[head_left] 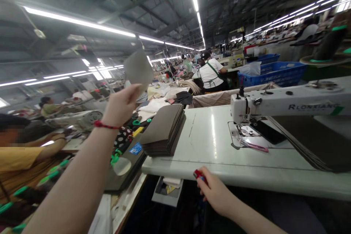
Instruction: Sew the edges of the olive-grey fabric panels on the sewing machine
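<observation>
Left hand (120, 104) pinches grey sheet (139, 68) aloft, beyond sewing table (203, 142), left edge | Right hand (216, 192) curls round red object (199, 175), front edge | Step, seemingly: sheet-handling; next move calls for steady pinch

Two hands (124, 104) (213, 190), one phone (269, 132)

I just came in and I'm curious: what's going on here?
The person's left hand is raised, holding a thin, blurry grey piece. The right hand grips a small red thing, too unclear to name, by the table. A dark stack sits there, left of the sewing machine.
</observation>
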Available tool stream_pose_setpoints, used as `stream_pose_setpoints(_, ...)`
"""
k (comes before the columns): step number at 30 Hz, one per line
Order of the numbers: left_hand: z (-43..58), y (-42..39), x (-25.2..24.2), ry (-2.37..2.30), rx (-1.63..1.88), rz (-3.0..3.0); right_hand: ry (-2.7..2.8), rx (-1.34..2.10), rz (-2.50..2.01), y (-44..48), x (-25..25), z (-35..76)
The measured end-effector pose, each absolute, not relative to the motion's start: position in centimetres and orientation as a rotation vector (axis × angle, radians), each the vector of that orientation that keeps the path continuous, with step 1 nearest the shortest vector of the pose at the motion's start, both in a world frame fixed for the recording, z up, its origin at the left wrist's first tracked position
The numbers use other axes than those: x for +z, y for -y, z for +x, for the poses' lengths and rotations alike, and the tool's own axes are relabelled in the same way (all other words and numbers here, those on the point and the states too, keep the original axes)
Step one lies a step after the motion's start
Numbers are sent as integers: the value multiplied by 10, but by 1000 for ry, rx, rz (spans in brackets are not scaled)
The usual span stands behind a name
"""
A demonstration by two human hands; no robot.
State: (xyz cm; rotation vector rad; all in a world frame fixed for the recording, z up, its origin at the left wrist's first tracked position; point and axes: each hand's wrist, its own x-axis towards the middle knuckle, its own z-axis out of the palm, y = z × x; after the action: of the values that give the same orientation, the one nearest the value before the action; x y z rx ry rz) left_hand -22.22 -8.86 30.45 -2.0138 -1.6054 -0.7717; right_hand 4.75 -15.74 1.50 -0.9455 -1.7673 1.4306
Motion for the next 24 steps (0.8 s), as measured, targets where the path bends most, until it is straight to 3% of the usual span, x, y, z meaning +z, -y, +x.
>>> stream_pose_setpoints(4, -243, 57, 227, 1646, -447, -2254, 2149, 1007, -926, 151, 7, 13)
stream_pose_setpoints(9, -263, 73, 149, 1656, -327, -2322, 2279, 886, -865, 146, 0, -18)
stream_pose_setpoints(24, -262, 91, 120, 1587, -569, -2287, 2523, 585, -765, 159, -34, -81)
